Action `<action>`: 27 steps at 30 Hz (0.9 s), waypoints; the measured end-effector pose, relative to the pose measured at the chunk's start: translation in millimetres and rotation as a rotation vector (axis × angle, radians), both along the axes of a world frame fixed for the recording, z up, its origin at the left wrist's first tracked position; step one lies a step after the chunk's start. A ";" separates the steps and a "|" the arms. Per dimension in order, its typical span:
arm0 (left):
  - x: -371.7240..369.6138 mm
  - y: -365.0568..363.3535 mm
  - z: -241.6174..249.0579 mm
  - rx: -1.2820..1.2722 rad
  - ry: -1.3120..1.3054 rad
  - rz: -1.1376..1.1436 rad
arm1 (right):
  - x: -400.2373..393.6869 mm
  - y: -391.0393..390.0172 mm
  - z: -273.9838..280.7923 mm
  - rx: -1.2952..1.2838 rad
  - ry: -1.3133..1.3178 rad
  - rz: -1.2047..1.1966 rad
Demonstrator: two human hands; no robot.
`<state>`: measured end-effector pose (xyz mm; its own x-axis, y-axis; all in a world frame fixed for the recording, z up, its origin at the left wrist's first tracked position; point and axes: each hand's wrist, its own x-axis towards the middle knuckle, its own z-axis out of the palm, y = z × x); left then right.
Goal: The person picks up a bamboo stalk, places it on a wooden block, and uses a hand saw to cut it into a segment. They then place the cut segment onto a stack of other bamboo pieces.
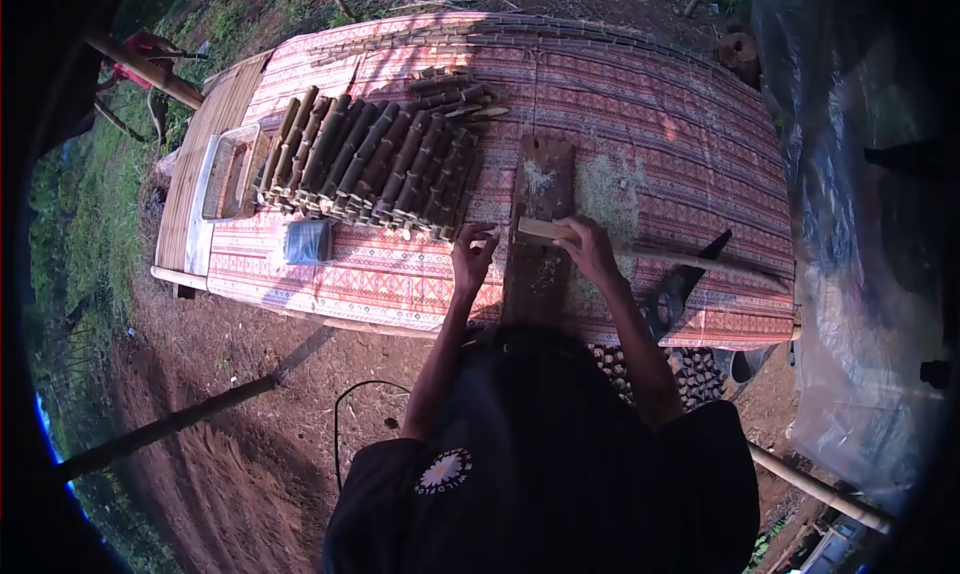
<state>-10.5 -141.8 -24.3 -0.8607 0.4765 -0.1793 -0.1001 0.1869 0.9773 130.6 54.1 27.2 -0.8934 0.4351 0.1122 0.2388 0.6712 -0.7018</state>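
My right hand [592, 248] is closed on one end of a pale flat wooden piece [540, 229], which lies across a dark wooden board [547, 164]. My left hand [472, 258] is left of the board, near the lower end of a stack of cut stem pieces [370, 159]. Its fingers are curled together, and whatever is between them is too small to make out. Pale sawdust [612, 189] is spread over the board and the cloth to its right. A hand saw [685, 286] rests right of my right hand, beside a long stem [705, 262].
A red patterned cloth [690, 154] covers the table. Long stems [600, 36] lie along its far edge. At the left are a clear plastic basket [232, 174] and a small blue box [308, 241]. Plastic sheeting [850, 224] hangs at the right. Poles stand around the table.
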 end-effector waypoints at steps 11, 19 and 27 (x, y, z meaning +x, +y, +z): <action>5.4 12.8 8.8 0.001 0.209 -0.227 | 0.7 -5.0 -14.9 -0.043 -0.069 0.006; 1.1 21.9 17.2 -0.129 0.351 -0.323 | -0.7 -6.4 -11.0 -0.025 -0.031 0.019; 4.8 36.3 28.0 -0.073 0.836 -0.449 | 0.3 -5.8 -24.5 -0.009 0.001 -0.018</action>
<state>-5.7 -105.5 3.7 -0.4627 0.8060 0.3691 0.7223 0.1013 0.6841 130.8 48.3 2.7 -0.8851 0.4523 0.1092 0.2502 0.6605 -0.7080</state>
